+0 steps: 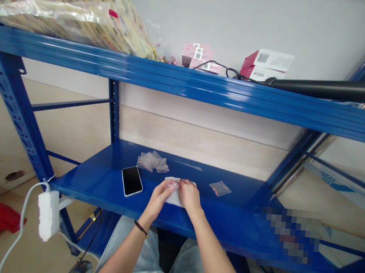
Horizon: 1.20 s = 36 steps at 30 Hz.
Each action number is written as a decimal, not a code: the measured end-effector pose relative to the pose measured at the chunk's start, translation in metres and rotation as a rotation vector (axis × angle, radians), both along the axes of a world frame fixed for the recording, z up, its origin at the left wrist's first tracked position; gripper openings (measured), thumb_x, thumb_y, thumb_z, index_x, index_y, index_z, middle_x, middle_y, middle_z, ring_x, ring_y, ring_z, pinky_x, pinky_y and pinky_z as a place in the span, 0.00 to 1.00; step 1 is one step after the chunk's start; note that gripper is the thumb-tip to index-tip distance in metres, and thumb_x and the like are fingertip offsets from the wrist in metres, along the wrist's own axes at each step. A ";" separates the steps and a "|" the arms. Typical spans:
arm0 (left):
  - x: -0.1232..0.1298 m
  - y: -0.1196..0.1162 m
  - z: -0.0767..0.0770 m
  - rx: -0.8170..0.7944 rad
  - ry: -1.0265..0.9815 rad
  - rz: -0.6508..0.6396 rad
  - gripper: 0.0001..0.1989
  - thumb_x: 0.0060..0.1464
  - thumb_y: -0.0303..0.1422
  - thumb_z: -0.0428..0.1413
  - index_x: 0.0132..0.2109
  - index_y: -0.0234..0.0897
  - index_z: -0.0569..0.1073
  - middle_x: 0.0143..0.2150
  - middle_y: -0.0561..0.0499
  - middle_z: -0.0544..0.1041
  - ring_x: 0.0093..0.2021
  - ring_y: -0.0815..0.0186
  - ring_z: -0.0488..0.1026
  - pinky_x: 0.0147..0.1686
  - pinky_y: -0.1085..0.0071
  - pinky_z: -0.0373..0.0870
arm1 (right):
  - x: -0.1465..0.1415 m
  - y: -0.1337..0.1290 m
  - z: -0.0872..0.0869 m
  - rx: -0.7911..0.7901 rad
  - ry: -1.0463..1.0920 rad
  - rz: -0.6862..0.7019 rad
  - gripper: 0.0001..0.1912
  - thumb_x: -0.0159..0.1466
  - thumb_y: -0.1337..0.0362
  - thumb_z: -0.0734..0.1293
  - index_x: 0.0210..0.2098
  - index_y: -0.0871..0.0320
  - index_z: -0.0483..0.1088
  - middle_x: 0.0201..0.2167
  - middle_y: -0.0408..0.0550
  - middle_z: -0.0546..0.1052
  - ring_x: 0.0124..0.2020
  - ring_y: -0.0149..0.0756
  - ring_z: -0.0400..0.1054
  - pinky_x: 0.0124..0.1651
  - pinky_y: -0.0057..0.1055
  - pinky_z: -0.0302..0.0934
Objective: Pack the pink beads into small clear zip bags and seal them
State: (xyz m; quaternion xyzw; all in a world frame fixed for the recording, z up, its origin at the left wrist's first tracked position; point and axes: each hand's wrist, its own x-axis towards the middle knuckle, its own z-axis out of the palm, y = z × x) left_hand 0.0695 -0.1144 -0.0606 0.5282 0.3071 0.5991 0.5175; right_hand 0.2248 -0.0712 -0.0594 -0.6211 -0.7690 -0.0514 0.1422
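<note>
While our left hand pinches, our right hand bunches close by

What looks like a small clear plastic bag is in our left fingertips, over a white sheet on the blue shelf. We cannot tell what the right fingers grip. We judge the bag light, limp and slippery, best held by its edges.

Free room between hands and beam
</note>
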 end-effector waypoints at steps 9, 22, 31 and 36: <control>0.000 0.000 0.001 -0.017 0.008 0.017 0.17 0.59 0.45 0.60 0.46 0.36 0.79 0.46 0.45 0.81 0.47 0.54 0.75 0.47 0.67 0.67 | 0.007 0.001 0.002 -0.026 0.016 0.015 0.14 0.72 0.69 0.58 0.45 0.58 0.76 0.44 0.53 0.79 0.45 0.40 0.75 0.48 0.29 0.64; -0.001 0.001 -0.002 -0.015 0.017 -0.003 0.17 0.60 0.44 0.60 0.47 0.36 0.79 0.47 0.46 0.81 0.46 0.55 0.75 0.46 0.67 0.67 | 0.006 0.005 0.013 -0.037 0.148 0.065 0.14 0.69 0.70 0.60 0.37 0.61 0.77 0.39 0.56 0.78 0.41 0.41 0.75 0.45 0.32 0.64; -0.001 0.002 -0.001 0.026 0.022 -0.020 0.18 0.60 0.44 0.59 0.49 0.35 0.79 0.47 0.45 0.80 0.48 0.54 0.74 0.49 0.66 0.65 | 0.021 -0.008 0.070 -0.131 0.666 0.508 0.11 0.69 0.60 0.65 0.39 0.58 0.78 0.35 0.46 0.79 0.34 0.34 0.72 0.37 0.26 0.64; 0.003 -0.003 0.001 0.023 -0.078 -0.059 0.18 0.60 0.42 0.59 0.51 0.36 0.79 0.50 0.44 0.80 0.51 0.52 0.73 0.51 0.64 0.64 | 0.008 -0.011 0.080 -0.162 0.629 0.627 0.10 0.68 0.62 0.66 0.38 0.56 0.80 0.37 0.47 0.80 0.38 0.36 0.73 0.41 0.28 0.63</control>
